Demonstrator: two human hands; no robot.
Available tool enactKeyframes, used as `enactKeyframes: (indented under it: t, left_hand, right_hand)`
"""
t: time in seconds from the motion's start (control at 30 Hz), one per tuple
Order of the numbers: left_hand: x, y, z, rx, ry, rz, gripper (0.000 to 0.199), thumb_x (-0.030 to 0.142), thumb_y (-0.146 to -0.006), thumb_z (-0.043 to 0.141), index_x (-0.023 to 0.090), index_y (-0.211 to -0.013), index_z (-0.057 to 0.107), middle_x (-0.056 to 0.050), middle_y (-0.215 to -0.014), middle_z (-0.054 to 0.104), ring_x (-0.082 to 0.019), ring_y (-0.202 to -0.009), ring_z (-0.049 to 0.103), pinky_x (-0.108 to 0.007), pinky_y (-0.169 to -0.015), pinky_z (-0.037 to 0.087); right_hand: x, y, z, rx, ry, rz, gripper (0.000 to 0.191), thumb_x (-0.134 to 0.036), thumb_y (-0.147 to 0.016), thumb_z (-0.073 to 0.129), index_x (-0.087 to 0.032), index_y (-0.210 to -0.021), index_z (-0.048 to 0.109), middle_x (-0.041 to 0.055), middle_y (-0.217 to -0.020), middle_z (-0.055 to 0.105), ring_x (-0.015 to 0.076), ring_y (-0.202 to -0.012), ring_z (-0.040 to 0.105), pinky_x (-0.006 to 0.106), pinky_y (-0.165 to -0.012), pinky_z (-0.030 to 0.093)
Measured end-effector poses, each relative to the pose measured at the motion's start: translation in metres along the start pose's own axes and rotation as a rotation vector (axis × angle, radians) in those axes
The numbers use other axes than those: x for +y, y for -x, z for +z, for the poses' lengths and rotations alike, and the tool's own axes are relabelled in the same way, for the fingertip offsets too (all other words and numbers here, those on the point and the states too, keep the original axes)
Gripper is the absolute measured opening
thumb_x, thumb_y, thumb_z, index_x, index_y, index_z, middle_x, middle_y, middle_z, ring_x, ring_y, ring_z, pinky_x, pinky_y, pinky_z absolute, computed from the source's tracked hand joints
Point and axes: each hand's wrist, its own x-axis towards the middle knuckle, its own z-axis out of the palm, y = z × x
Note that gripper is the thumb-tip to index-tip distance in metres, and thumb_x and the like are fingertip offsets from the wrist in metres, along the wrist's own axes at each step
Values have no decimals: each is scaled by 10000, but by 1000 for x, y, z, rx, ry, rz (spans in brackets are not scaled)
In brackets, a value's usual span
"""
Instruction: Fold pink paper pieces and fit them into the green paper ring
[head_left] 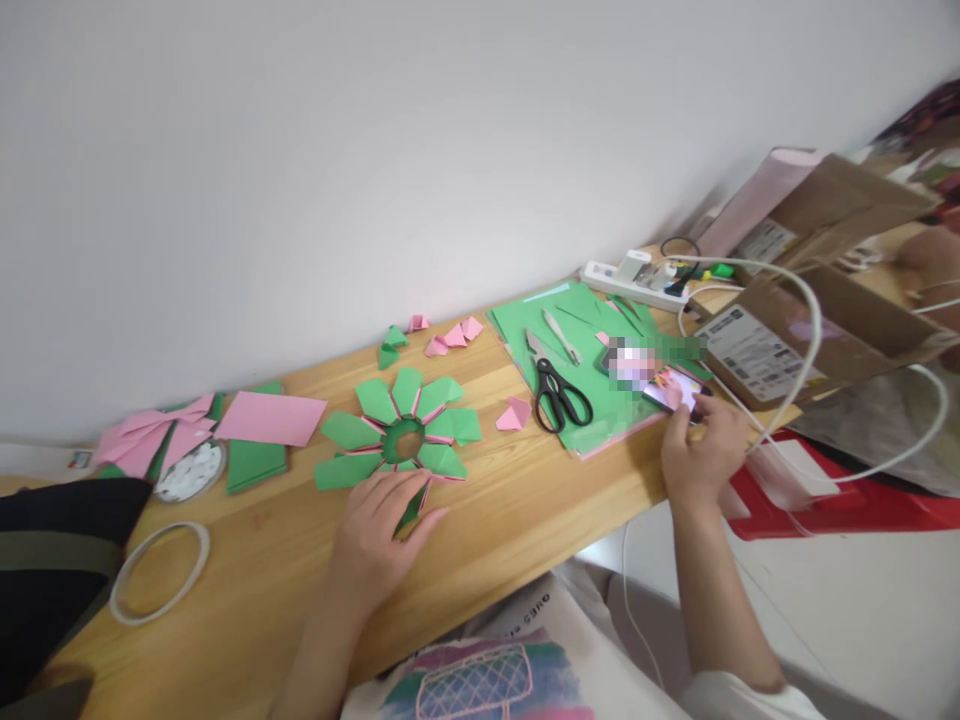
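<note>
A ring of folded green and pink paper [442,461] lies on the wooden table. My left hand [381,530] rests on its near edge, thumb apart from the other fingers, which partly cover the lower petals. On the right, my right hand [701,450] touches the screen of a lit phone [675,390] with bent fingers; whether it grips anything I cannot tell. The phone lies over green paper sheets [600,420]. Black-handled scissors [553,390] and a white cutter [562,336] are on those sheets. A small pink folded piece [514,414] sits between ring and sheets.
Small folded pieces [454,337] lie behind the ring. Pink cards [271,418], a dish of white bits [191,472] and a tape roll [160,573] are at left. A power strip [636,286], white cables, open cardboard boxes [772,340] and a red stool [870,508] are at right.
</note>
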Motion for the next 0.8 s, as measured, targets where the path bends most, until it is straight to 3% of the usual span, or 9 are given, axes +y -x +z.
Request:
enactKeyframes:
  t: [0.1,0.17,0.2,0.27,0.37,0.47,0.57,0.67,0.8]
  left_hand:
    - [-3,0,-3,-51,-11,-2,239,255,-892,617,168,-1112,585,-103,-1102,668,-238,-1013,605,-385,-902,474]
    - [-6,0,-5,-73,-29,-10,219,236,-893,601,162,-1099,601,-117,-1150,640,-250,-1045,583,-397,-910,471]
    - [-7,0,-5,-80,-33,-11,189,218,-898,583,164,-1077,612,-115,-1153,636,-249,-1046,579,-395,-904,472]
    - [-10,0,-6,-82,-22,-1,146,173,-915,534,172,-1025,630,-94,-1116,653,-233,-1018,581,-380,-884,473]
    - [-15,-1,-9,-65,14,30,174,139,-934,479,178,-974,644,-60,-989,691,-199,-922,597,-346,-819,475]
    - [-16,-3,-15,-48,30,48,199,121,-938,462,177,-928,652,-46,-893,704,-183,-844,605,-324,-749,472]
    - [-16,-6,-22,-22,65,14,179,132,-937,485,171,-873,647,-46,-860,706,-172,-805,611,-316,-740,485]
    - [-14,-8,-26,55,78,-68,153,206,-919,565,167,-784,627,-39,-783,692,-170,-746,614,-315,-701,494]
    - [-15,-8,-26,95,128,-147,141,219,-902,602,167,-777,641,-37,-773,691,-168,-757,632,-315,-722,504]
  right_hand:
    - [-36,16,-21,-145,-164,-38,249,-339,-872,500,-152,-946,646,116,-829,691,242,-757,653,392,-724,526]
    - [-73,29,-37,-369,-342,-132,206,-296,-894,510,-184,-1021,626,83,-845,703,210,-738,660,355,-705,538]
    - [-95,35,-44,-514,-443,-228,252,-269,-904,499,-192,-1123,596,87,-924,712,203,-794,672,350,-737,548]
    - [-137,45,-54,-778,-551,-443,446,-233,-882,524,-191,-1324,488,138,-1230,641,240,-1110,620,406,-926,521]
    - [-186,52,-54,-1024,-613,-627,609,-209,-821,616,-202,-1401,428,142,-1403,519,269,-1299,489,467,-1056,445]
    - [-208,51,-41,-1029,-695,-646,392,-203,-836,636,-188,-1223,579,138,-1320,585,264,-1255,527,469,-1034,459]
    - [-212,48,-29,-961,-821,-602,108,-241,-874,633,-195,-963,672,103,-1103,694,233,-1073,633,423,-936,511]
    - [-210,47,-25,-947,-870,-548,110,-264,-896,620,-206,-955,691,76,-991,722,209,-967,660,383,-858,529]
    - [-206,50,-26,-828,-854,-461,94,-262,-886,629,-210,-909,704,71,-955,717,215,-937,649,384,-848,515]
